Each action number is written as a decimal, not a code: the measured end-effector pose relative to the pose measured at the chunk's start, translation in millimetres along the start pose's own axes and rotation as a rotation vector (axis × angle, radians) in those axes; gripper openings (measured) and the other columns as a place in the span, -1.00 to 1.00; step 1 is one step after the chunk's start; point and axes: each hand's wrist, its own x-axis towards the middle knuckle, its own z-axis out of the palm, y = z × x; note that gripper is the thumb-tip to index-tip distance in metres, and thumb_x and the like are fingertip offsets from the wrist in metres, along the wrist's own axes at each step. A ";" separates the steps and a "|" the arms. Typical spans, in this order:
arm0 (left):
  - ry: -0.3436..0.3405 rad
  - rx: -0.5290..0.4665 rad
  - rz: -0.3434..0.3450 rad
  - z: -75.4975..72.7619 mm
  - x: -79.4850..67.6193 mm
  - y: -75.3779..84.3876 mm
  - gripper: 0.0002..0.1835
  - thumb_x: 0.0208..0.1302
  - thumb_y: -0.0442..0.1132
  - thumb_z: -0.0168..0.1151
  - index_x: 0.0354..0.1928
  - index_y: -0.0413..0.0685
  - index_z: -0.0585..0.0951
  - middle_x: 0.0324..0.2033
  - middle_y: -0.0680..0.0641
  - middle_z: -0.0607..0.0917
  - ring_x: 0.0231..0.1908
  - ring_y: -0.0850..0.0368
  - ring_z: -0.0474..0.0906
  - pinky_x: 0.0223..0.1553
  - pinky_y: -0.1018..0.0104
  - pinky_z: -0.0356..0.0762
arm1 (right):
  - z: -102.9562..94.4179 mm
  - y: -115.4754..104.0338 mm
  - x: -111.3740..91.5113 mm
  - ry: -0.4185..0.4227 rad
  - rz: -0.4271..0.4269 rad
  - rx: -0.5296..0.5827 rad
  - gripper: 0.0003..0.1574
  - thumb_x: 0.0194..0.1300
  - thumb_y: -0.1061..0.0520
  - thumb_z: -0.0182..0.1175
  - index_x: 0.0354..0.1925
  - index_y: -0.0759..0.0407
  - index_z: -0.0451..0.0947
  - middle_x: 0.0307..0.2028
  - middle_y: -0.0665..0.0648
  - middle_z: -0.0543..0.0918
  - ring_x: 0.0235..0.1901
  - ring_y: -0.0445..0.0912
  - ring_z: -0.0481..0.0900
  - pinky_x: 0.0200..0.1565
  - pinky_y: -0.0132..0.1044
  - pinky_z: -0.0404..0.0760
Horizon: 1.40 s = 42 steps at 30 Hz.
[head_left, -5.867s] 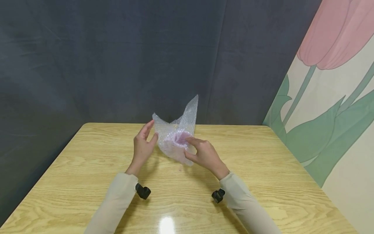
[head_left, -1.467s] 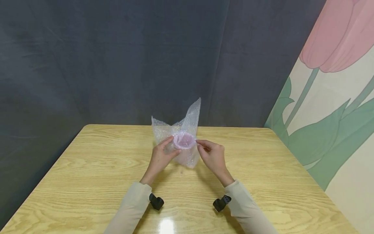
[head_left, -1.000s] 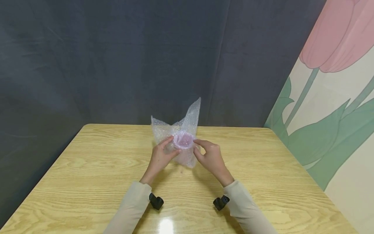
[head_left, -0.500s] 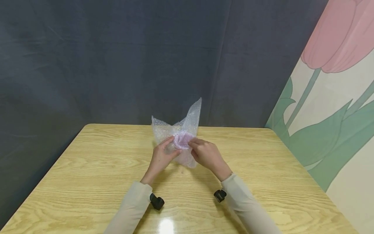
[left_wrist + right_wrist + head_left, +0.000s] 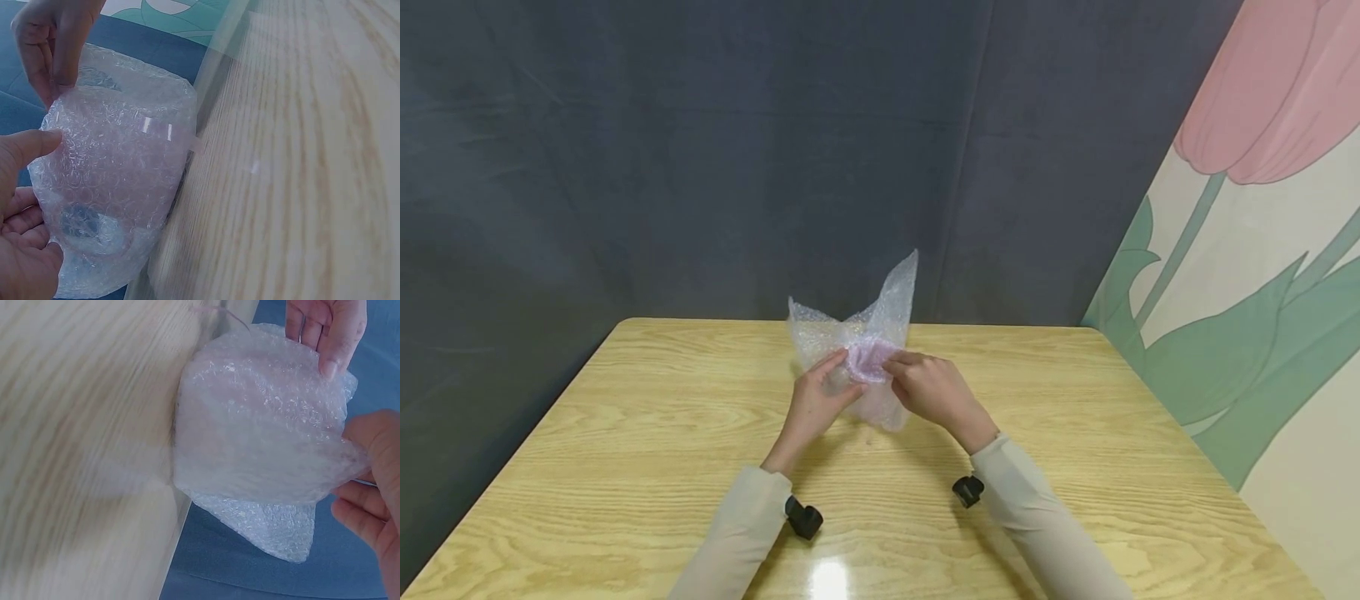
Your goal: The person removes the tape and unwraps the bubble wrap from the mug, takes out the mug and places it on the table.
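A clear sheet of bubble wrap (image 5: 880, 408) is wrapped round a pink, round-mouthed object (image 5: 867, 358) that stands on the table. Two corners of the sheet stick up behind it. My left hand (image 5: 814, 404) holds the wrapped side, thumb in front and fingers round the left, as the left wrist view shows with its thumb (image 5: 40, 144) on the wrap. My right hand (image 5: 928, 387) pinches the wrap's edge at the right of the mouth, drawing a fold over the rim. In the right wrist view, the thumb and fingers (image 5: 369, 506) grip that fold. Most of the pink object is veiled by the bubbles.
The wood-grain table (image 5: 647, 433) extends on all sides of the bundle. A dark curtain (image 5: 700, 167) hangs behind its far edge, and a wall with a painted tulip (image 5: 1240, 100) flanks the right. Each wrist wears a small black camera (image 5: 805, 518).
My left hand has come from the upper left corner of the wrap to its side. My right hand has shifted from the rim's right edge inward, pulling the wrap over the mouth, which looks narrower.
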 end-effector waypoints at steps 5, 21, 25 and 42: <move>0.005 -0.012 0.004 -0.2 -0.8 0.0 -0.33 0.08 -0.28 0.48 0.25 -0.29 0.47 0.28 -0.23 0.43 0.32 -0.15 0.25 0.33 0.02 0.17 | 1.1 2.1 -0.8 0.009 0.010 0.036 -0.80 0.10 0.32 0.30 -0.25 0.16 0.69 -0.36 0.07 0.71 -0.48 -0.07 0.65 -0.54 -0.20 0.62; 0.020 -0.020 0.017 0.8 -1.6 -1.4 -0.35 0.07 -0.30 0.48 0.23 -0.31 0.49 0.26 -0.24 0.44 0.31 -0.16 0.26 0.32 0.02 0.17 | 10.2 4.3 -7.0 0.153 0.062 0.172 -0.89 0.18 0.35 0.25 -0.28 0.27 0.67 -0.41 0.12 0.72 -0.56 -0.08 0.64 -0.48 -0.23 0.64; 0.016 -0.018 0.022 0.8 -1.3 -1.3 -0.34 0.07 -0.28 0.48 0.23 -0.31 0.48 0.27 -0.24 0.44 0.31 -0.15 0.26 0.32 0.02 0.18 | 11.2 4.3 -8.8 0.194 0.106 0.200 -0.84 0.19 0.33 0.26 -0.22 0.28 0.68 -0.32 0.17 0.74 -0.45 -0.03 0.70 -0.39 -0.20 0.68; 0.023 0.003 0.029 1.1 -0.8 -1.3 -0.34 0.06 -0.27 0.49 0.22 -0.30 0.50 0.25 -0.24 0.46 0.30 -0.17 0.28 0.31 0.00 0.19 | 16.1 5.3 -13.4 0.317 0.258 0.363 -0.81 0.19 0.38 0.23 -0.20 0.35 0.71 -0.28 0.25 0.73 -0.32 0.03 0.72 -0.28 -0.13 0.70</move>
